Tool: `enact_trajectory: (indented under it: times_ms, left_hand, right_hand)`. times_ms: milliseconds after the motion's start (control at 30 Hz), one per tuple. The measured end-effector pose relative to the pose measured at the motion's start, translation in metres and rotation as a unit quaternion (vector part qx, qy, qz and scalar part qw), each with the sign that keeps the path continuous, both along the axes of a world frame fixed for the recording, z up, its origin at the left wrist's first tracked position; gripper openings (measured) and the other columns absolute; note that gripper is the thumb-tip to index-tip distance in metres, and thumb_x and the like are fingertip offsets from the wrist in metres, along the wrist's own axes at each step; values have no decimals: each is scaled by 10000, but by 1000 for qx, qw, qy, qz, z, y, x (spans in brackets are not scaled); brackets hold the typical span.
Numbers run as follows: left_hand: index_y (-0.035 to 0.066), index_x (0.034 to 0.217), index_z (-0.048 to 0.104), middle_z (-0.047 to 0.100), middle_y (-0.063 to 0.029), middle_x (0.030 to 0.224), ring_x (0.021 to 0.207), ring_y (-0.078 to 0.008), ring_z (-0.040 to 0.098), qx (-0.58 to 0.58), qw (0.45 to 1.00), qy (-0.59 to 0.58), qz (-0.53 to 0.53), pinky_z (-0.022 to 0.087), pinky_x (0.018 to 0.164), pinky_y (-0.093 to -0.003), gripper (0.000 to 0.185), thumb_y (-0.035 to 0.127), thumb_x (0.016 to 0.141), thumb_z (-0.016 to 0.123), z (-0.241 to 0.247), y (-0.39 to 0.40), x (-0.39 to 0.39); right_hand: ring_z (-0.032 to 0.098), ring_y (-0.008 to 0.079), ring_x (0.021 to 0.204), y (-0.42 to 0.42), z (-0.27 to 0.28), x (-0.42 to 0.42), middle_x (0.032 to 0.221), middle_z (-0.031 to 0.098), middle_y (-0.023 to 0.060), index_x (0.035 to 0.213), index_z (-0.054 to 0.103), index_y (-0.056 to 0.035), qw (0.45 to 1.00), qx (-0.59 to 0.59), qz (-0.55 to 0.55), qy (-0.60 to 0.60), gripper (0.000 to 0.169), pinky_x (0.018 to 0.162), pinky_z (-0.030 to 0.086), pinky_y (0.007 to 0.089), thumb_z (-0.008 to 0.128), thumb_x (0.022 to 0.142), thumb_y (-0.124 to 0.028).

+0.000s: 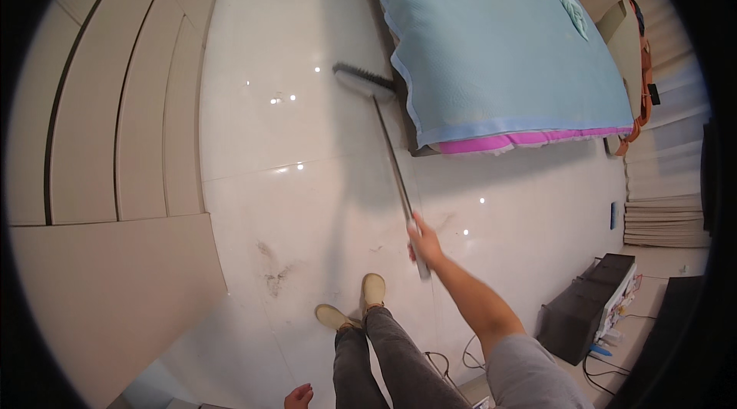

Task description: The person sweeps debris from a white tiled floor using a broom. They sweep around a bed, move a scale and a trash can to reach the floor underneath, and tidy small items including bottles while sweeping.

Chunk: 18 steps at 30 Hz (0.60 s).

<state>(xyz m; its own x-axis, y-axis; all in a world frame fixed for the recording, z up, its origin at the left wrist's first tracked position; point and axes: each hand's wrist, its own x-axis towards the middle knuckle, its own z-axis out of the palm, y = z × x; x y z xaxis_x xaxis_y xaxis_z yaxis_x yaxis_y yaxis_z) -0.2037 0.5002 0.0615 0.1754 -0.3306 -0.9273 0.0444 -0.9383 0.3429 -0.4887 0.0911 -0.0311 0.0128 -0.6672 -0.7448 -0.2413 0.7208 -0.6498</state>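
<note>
My right hand is closed around the pale grip of a long-handled broom. Its metal pole slants away from me to a wide broom head with dark bristles. The head rests on the white tiled floor, its right end against or just under the side of the bed. My left hand hangs low at the bottom edge, beside my left leg. Nothing shows in it, and its fingers are curled and partly cut off. Dark smudges of dirt mark the floor left of my shoes.
A bed with a blue cover stands ahead on the right. Beige wardrobe doors line the left. A dark cabinet stands at the lower right, with cables behind my right leg. Beyond the bed are a chair and curtains.
</note>
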Motion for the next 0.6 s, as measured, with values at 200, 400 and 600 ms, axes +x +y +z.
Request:
enact_trajectory:
  times_ms: [200,400,600]
  left_hand:
    - [-8,1097,563,599,-121,1054,978,-188,548,-64,997,45,24,417,869,-294,327,178,827,564,15,-75,-22]
    - [14,1104,565,602,-116,1053,982,-185,549,-54,992,5,-114,415,874,-294,330,195,828,563,1,-76,12]
    - [-7,1099,560,596,-123,1064,1003,-200,543,-54,983,9,-173,406,891,-296,352,202,817,572,-1,-59,74]
  right_hand:
    - [444,139,369,189,136,-76,504,465,44,1371,240,-206,980,191,33,34,541,360,378,287,475,887,-154]
    - [467,120,422,267,237,-93,544,473,34,1368,253,-210,969,246,-26,-14,534,400,405,265,485,890,-154]
    - [535,161,466,193,164,-77,581,527,74,1350,285,-244,983,130,64,116,510,462,456,297,484,883,-295]
